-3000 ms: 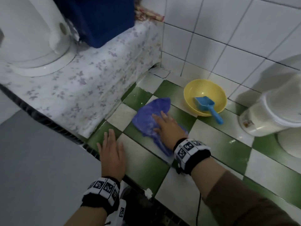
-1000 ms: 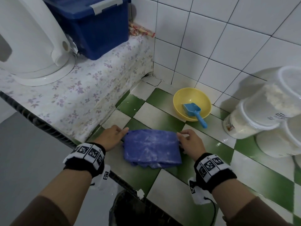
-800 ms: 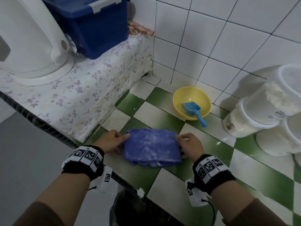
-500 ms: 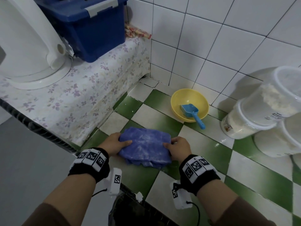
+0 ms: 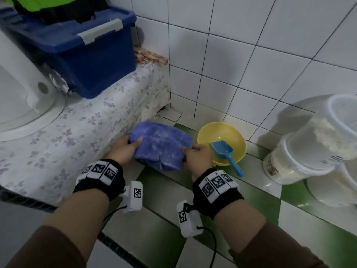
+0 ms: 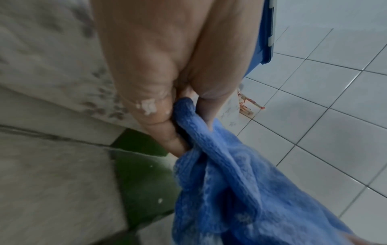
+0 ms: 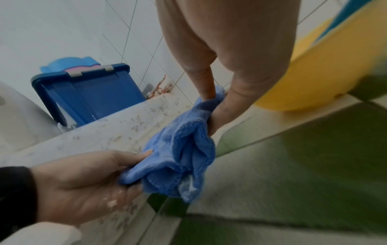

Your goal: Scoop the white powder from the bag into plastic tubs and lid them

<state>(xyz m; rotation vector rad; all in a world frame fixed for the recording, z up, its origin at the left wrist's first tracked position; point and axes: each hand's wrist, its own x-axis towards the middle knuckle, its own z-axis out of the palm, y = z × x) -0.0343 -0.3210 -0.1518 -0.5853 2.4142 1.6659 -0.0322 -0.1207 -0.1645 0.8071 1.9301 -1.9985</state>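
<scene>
- A white appliance point(image 5: 23, 78) stands at far left on a ledge covered with a flowered cloth point(image 5: 81, 132).
- A dark blue storage box point(image 5: 81, 55) with grey clasps sits beside it on the same ledge, and a small red-and-yellow wrapper point(image 5: 150, 58) lies behind the box against the wall tiles.
- The left hand point(image 5: 123, 149) grips the left edge of a blue rag point(image 5: 160, 146), fingers point(image 6: 167, 139) curled under it and the thumb pressed on top (white smears show on the skin in the left wrist view).
- The rag is bunched and dusted with white, held up between both hands above the green-and-white checked floor point(image 5: 251, 200).
- The right hand point(image 5: 197, 155) pinches the right edge of the rag, its fingers clamped on the fabric.
- A yellow bowl point(image 5: 231, 132) rests on the floor just right of the right hand, close to the wall.
- A blue scoop point(image 5: 224, 151) lies in the bowl, its handle sticking out over the rim.
- Lidded plastic tubs point(image 5: 301, 151) of white powder stand stacked at far right, well apart from the rag (how many I cannot tell).
</scene>
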